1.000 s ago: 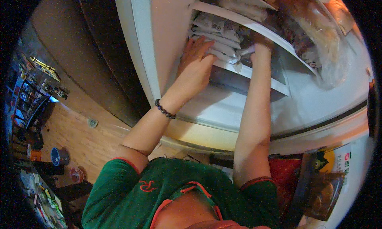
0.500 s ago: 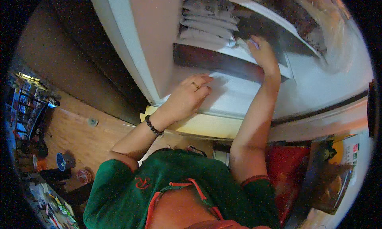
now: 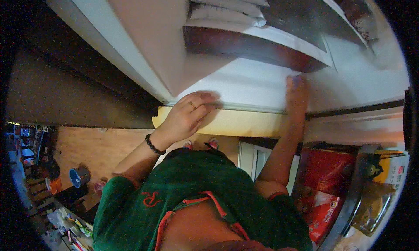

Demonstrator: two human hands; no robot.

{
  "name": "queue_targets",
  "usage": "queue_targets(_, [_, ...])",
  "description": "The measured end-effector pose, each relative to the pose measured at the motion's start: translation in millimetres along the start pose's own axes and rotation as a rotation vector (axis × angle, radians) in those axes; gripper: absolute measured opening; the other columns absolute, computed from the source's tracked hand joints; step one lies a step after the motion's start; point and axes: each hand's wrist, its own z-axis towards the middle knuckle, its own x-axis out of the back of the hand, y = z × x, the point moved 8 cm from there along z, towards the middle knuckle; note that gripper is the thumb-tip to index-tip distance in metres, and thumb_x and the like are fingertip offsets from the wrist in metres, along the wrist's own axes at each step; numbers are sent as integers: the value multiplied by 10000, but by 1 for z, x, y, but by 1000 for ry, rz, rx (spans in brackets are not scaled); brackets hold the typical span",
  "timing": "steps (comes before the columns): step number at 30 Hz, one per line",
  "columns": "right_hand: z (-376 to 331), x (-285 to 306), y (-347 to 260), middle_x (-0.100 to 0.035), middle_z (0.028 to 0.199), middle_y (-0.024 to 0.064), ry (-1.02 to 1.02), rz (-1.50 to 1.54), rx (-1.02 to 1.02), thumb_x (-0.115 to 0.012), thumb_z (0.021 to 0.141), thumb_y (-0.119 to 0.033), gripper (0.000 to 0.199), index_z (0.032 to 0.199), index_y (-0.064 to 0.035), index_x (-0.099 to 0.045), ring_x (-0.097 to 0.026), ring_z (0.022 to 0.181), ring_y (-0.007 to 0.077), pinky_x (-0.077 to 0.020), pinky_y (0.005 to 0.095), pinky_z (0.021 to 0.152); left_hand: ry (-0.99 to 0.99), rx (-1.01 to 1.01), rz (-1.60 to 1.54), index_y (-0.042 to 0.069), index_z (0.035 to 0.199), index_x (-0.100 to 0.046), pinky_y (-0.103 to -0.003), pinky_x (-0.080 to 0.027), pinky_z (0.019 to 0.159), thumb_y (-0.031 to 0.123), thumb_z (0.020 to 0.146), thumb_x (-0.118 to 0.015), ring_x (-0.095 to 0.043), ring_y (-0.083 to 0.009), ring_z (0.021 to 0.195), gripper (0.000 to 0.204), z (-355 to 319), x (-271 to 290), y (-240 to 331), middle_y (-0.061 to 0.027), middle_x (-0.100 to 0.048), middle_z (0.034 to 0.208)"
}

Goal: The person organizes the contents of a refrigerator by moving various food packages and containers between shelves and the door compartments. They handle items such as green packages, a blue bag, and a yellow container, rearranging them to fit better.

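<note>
Over the front edge of a white cabinet shelf (image 3: 227, 83), my left hand (image 3: 185, 116) has loosely bent, outstretched fingers and holds nothing that I can see. It wears a ring, and a dark bead bracelet (image 3: 154, 145) circles the wrist. My right hand (image 3: 297, 92), smeared by motion, is farther right above the same shelf. Its fingers are curled in, and a small purplish bit shows at their tips, too blurred to name. Flat white packets (image 3: 227, 13) lie stacked on the raised level behind, apart from both hands.
A pale yellow strip (image 3: 244, 122) runs along the cabinet's front edge. A brown panel (image 3: 78, 94) stands on the left. Red packages (image 3: 325, 174) and a clear-fronted package (image 3: 375, 207) are at lower right. A blue bucket (image 3: 79, 177) stands on the wooden floor (image 3: 109, 148).
My right hand has come back from beside the packets toward the shelf's front edge. My left hand has drawn back slightly toward that edge. The whole view has shifted.
</note>
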Motion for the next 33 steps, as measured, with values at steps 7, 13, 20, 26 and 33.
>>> queue_targets(7, [-33, -28, -163, -395, 1370, 231, -359, 326, 224, -550, 874, -309, 537, 1258, 56, -463, -375, 1254, 407, -262, 462, 1071, 3, -60, -67, 29, 974, -587, -395, -468, 865, 30, 689, -623, -564, -305, 1004, 288, -17, 15, 9, -113, -577, 1093])
queue_targets(13, [-50, -23, -263, -610, 890, 147, -320, 735, 506, -609, 738, -75, 106, 831, -39, -644, -593, 886, 315, -488, 388, 767, 80, -134, -69, 37, 979, -605, -401, -476, 864, 22, 685, -633, -580, -302, 977, 296, -25, 37, 22, -108, -594, 1060])
queue_targets(20, [-86, 11, -229, -639, 927, 103, -500, 1478, 233, -537, 753, 110, 185, 837, -8, -651, -604, 908, 223, -481, 328, 822, -20, -120, -38, 47, 968, -620, -403, -487, 849, -1, 675, -639, -596, -294, 944, 298, -54, 39, 12, -103, -607, 1024])
queue_targets(26, [-74, 52, -33, -595, 1096, 121, 27, 1387, -466, -525, 856, -11, 278, 1131, 6, -559, -571, 1047, 237, -445, 363, 929, -5, -95, -30, 41, 944, -623, -396, -496, 807, -10, 663, -645, -601, -297, 918, 286, -60, 38, 11, -102, -612, 997])
queue_targets(33, [-153, 28, -36, -532, 1203, 187, -6, 275, 80, -447, 865, -60, 315, 1157, 6, -545, -460, 1187, 354, -323, 454, 1032, 109, -43, -20, 29, 890, -612, -404, -493, 791, -22, 672, -638, -607, -302, 909, 226, -51, 55, 5, -118, -611, 994])
